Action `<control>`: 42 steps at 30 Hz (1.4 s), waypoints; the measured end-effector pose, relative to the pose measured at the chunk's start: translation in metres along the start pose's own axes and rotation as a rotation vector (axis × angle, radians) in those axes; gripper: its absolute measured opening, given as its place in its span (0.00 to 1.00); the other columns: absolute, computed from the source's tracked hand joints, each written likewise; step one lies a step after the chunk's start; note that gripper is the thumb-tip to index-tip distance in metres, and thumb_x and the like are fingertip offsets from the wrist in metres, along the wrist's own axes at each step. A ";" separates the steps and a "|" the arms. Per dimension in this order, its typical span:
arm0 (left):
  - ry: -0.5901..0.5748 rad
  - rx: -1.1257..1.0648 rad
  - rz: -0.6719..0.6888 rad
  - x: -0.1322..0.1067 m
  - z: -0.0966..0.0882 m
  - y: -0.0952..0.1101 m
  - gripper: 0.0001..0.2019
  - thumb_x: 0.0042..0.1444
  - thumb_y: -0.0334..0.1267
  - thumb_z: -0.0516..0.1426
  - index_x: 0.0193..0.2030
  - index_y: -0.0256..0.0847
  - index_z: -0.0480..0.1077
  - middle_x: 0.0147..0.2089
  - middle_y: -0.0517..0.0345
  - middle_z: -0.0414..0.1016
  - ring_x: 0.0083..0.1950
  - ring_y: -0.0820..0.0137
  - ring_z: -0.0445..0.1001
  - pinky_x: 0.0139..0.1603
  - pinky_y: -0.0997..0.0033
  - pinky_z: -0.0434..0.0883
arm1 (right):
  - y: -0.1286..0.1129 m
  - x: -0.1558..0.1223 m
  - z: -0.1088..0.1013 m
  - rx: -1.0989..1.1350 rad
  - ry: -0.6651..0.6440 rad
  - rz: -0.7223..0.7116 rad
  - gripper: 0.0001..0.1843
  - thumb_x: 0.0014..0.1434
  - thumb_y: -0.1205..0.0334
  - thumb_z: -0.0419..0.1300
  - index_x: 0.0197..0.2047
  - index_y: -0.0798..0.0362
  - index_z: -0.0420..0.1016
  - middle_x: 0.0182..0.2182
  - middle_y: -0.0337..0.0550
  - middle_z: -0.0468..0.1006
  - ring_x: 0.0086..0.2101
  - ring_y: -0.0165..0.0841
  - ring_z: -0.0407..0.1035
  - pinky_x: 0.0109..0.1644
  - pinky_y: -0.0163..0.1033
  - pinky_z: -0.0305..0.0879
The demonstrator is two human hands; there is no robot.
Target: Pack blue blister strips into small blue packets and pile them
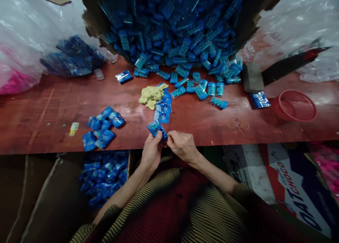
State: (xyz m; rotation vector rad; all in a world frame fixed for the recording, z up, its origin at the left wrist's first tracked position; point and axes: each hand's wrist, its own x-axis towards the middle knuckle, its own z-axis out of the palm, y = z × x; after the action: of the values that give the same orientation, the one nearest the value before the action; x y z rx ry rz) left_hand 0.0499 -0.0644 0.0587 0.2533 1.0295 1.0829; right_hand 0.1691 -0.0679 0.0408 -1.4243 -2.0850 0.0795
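Torn carton [92, 25]: blue-capped clear containers [184, 47], spilling onto red tabletop [196, 124]. Red plastic basket [284, 110]: right side. Blue packet [155, 127]: table's near edge, gripped by left hand [152, 152]; right hand [182, 145] pinching its edge.

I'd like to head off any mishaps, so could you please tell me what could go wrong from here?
The wrapped packs lie close to the near edge of the table, so a nudge might knock one off. The blue packet, held in the left hand by that same edge, could slip and drop.

1 worn red table [58, 101] stretches sideways in dim light.
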 end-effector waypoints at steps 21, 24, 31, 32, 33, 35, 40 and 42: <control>-0.017 -0.182 -0.131 0.010 0.001 0.000 0.10 0.60 0.41 0.51 0.35 0.38 0.70 0.37 0.55 0.76 0.38 0.69 0.74 0.44 0.64 0.69 | 0.013 0.019 0.003 1.129 -0.219 0.771 0.08 0.56 0.56 0.55 0.33 0.52 0.67 0.25 0.35 0.73 0.21 0.24 0.68 0.24 0.30 0.65; -0.027 -0.194 -0.140 0.011 0.001 -0.002 0.10 0.60 0.42 0.52 0.35 0.39 0.70 0.33 0.58 0.75 0.32 0.73 0.71 0.38 0.69 0.68 | 0.006 0.016 0.013 1.200 -0.284 0.817 0.05 0.52 0.60 0.56 0.32 0.52 0.66 0.22 0.31 0.70 0.20 0.23 0.66 0.23 0.29 0.65; -0.057 -0.126 -0.094 0.011 -0.002 0.003 0.09 0.55 0.42 0.57 0.35 0.38 0.70 0.31 0.57 0.75 0.31 0.72 0.72 0.32 0.71 0.68 | 0.000 0.008 0.014 1.231 -0.381 0.746 0.03 0.52 0.63 0.55 0.32 0.52 0.65 0.24 0.31 0.69 0.21 0.21 0.65 0.25 0.28 0.64; -0.065 -0.091 -0.046 0.012 -0.004 0.005 0.09 0.54 0.42 0.58 0.35 0.38 0.71 0.31 0.57 0.76 0.32 0.71 0.73 0.35 0.70 0.69 | 0.001 0.008 0.013 1.213 -0.400 0.740 0.03 0.52 0.63 0.55 0.31 0.52 0.65 0.23 0.31 0.69 0.22 0.22 0.66 0.26 0.28 0.64; -0.068 -0.059 0.011 0.012 -0.007 0.007 0.09 0.52 0.41 0.60 0.35 0.37 0.71 0.31 0.57 0.76 0.33 0.70 0.73 0.37 0.69 0.69 | 0.002 0.008 0.013 1.197 -0.412 0.737 0.03 0.52 0.63 0.55 0.31 0.53 0.66 0.23 0.31 0.69 0.22 0.22 0.66 0.26 0.28 0.64; -0.063 -0.012 0.107 0.014 -0.013 0.009 0.10 0.49 0.42 0.62 0.35 0.37 0.71 0.31 0.56 0.77 0.35 0.69 0.75 0.40 0.67 0.70 | 0.002 0.010 0.012 1.190 -0.405 0.744 0.05 0.52 0.61 0.56 0.32 0.53 0.66 0.25 0.33 0.70 0.22 0.22 0.65 0.26 0.29 0.64; -0.052 0.004 0.162 0.018 -0.021 0.011 0.14 0.45 0.42 0.64 0.35 0.38 0.69 0.33 0.57 0.78 0.37 0.68 0.76 0.44 0.66 0.70 | -0.003 0.015 0.012 1.255 -0.333 0.771 0.08 0.52 0.58 0.57 0.35 0.52 0.68 0.27 0.34 0.71 0.22 0.22 0.65 0.25 0.30 0.64; -0.034 0.011 0.162 0.019 -0.023 0.014 0.15 0.43 0.42 0.65 0.35 0.38 0.68 0.33 0.56 0.78 0.38 0.68 0.76 0.45 0.65 0.70 | -0.004 0.015 0.013 1.255 -0.345 0.765 0.08 0.52 0.58 0.57 0.36 0.52 0.68 0.27 0.35 0.71 0.22 0.23 0.65 0.25 0.30 0.64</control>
State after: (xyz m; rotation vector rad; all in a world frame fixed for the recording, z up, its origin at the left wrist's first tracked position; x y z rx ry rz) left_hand 0.0243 -0.0488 0.0446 0.3679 0.9977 1.2155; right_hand 0.1559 -0.0528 0.0388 -1.2364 -1.0575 1.6730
